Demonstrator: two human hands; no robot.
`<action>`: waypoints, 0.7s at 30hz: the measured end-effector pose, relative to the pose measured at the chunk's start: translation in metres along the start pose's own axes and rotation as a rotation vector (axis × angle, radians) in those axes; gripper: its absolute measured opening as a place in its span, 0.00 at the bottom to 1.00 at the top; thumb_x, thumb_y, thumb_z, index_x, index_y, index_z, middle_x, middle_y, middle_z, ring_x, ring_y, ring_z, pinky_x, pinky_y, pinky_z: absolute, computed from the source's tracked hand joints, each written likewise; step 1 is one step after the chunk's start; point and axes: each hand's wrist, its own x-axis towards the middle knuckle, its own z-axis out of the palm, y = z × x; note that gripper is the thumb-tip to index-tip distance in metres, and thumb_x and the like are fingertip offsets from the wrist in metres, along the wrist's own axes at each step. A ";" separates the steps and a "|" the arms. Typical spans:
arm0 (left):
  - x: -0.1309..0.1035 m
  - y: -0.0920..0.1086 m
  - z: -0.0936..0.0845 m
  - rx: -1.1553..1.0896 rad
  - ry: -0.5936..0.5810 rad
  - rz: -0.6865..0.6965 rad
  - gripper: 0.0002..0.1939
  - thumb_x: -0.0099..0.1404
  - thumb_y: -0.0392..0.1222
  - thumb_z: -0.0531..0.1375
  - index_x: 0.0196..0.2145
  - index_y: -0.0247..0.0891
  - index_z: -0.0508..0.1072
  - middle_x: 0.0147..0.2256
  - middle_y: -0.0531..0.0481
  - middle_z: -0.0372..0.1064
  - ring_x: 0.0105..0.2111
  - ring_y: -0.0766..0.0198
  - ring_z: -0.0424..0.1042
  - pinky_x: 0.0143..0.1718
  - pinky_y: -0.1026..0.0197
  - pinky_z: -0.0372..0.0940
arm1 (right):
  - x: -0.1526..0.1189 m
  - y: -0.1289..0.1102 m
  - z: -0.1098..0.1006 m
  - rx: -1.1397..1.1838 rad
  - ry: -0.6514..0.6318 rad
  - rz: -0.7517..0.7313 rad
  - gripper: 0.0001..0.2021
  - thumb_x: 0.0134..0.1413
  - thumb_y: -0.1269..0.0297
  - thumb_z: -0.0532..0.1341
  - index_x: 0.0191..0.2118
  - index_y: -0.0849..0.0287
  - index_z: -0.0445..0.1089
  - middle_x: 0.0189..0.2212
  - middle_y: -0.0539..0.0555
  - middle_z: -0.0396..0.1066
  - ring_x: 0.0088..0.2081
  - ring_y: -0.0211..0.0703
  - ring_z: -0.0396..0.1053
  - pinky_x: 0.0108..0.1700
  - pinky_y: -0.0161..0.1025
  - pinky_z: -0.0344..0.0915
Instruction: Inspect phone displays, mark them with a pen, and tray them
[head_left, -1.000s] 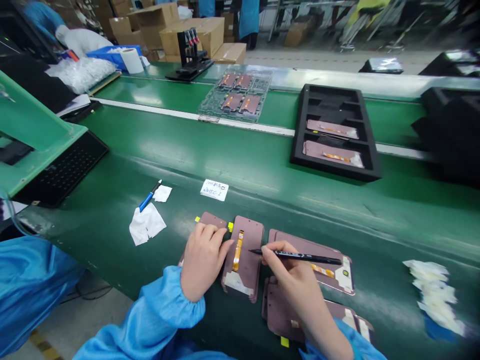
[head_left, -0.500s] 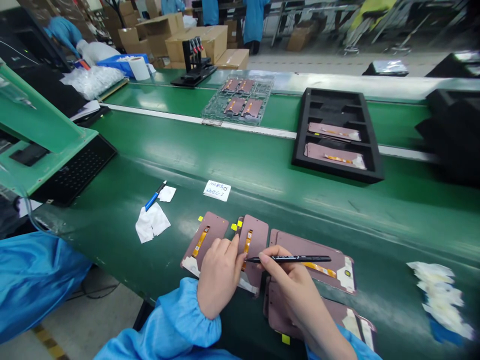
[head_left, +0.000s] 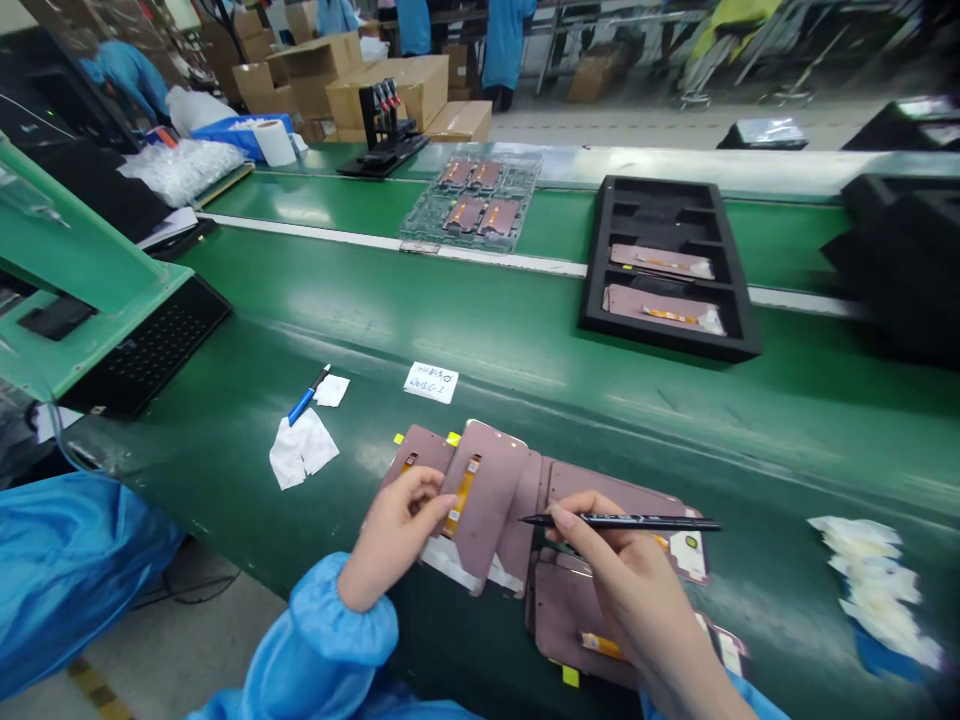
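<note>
My left hand (head_left: 394, 535) pinches the left edge of a pinkish-brown phone screen panel (head_left: 491, 480) with an orange flex cable, tilted over the panels beneath it. A black marker pen (head_left: 652, 522) is in my right hand (head_left: 637, 575), its dark tip pointing left, just right of the lifted panel. Behind my left fingers lies another screen panel (head_left: 424, 445), partly covered. More stacked panels (head_left: 600, 485) lie beyond my right hand, and a lower stack (head_left: 559, 610) with a yellow tab is partly hidden under it.
A handwritten label (head_left: 432, 383), a blue pen (head_left: 307, 396) and torn white paper (head_left: 304, 447) lie on the green bench. Farther back are a black foam tray (head_left: 591, 290) with panels and a clear tray (head_left: 420, 222). Crumpled white material (head_left: 874, 580) lies at right.
My left hand has gone from pressing on the panels to gripping one, which is now lifted and shifted left. My right hand and the marker have moved right, away from the panel.
</note>
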 end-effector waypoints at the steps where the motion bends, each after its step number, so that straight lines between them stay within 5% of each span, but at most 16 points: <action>1: 0.000 0.000 -0.010 -0.058 0.008 -0.030 0.12 0.64 0.49 0.59 0.40 0.39 0.68 0.28 0.54 0.70 0.29 0.65 0.71 0.31 0.64 0.65 | 0.000 -0.001 -0.002 -0.011 0.009 -0.009 0.17 0.49 0.46 0.65 0.29 0.56 0.69 0.25 0.50 0.68 0.30 0.42 0.66 0.31 0.35 0.63; 6: -0.001 -0.012 -0.053 -0.003 0.134 -0.094 0.16 0.63 0.53 0.59 0.41 0.39 0.68 0.33 0.51 0.74 0.35 0.59 0.75 0.35 0.60 0.68 | 0.007 -0.005 0.003 -0.139 0.026 -0.064 0.17 0.50 0.46 0.62 0.29 0.57 0.68 0.23 0.50 0.65 0.26 0.41 0.64 0.27 0.35 0.61; 10: -0.004 -0.018 -0.062 0.430 0.226 -0.089 0.16 0.65 0.55 0.56 0.40 0.41 0.71 0.32 0.50 0.73 0.34 0.56 0.73 0.36 0.56 0.66 | 0.017 0.001 0.011 -0.224 0.026 -0.120 0.16 0.53 0.48 0.60 0.29 0.57 0.66 0.20 0.47 0.61 0.22 0.39 0.60 0.24 0.35 0.57; 14: -0.003 -0.007 -0.042 0.833 0.405 0.286 0.13 0.68 0.47 0.55 0.45 0.41 0.73 0.40 0.46 0.71 0.42 0.54 0.68 0.44 0.51 0.63 | 0.027 0.016 0.015 -0.276 0.041 -0.157 0.14 0.56 0.49 0.58 0.32 0.56 0.66 0.22 0.48 0.64 0.24 0.41 0.64 0.27 0.37 0.61; 17: 0.005 0.005 -0.010 0.807 0.212 0.577 0.10 0.70 0.41 0.53 0.45 0.40 0.72 0.38 0.47 0.71 0.40 0.59 0.66 0.43 0.55 0.63 | 0.031 0.024 0.018 -0.280 0.040 -0.178 0.13 0.58 0.51 0.58 0.35 0.55 0.65 0.27 0.50 0.68 0.26 0.42 0.67 0.30 0.39 0.63; 21: 0.022 0.010 0.028 0.951 0.072 0.765 0.09 0.70 0.41 0.54 0.43 0.40 0.73 0.34 0.49 0.70 0.37 0.58 0.63 0.38 0.54 0.58 | 0.033 0.027 0.021 -0.287 0.075 -0.209 0.11 0.59 0.52 0.57 0.36 0.55 0.64 0.28 0.50 0.69 0.27 0.43 0.68 0.32 0.40 0.65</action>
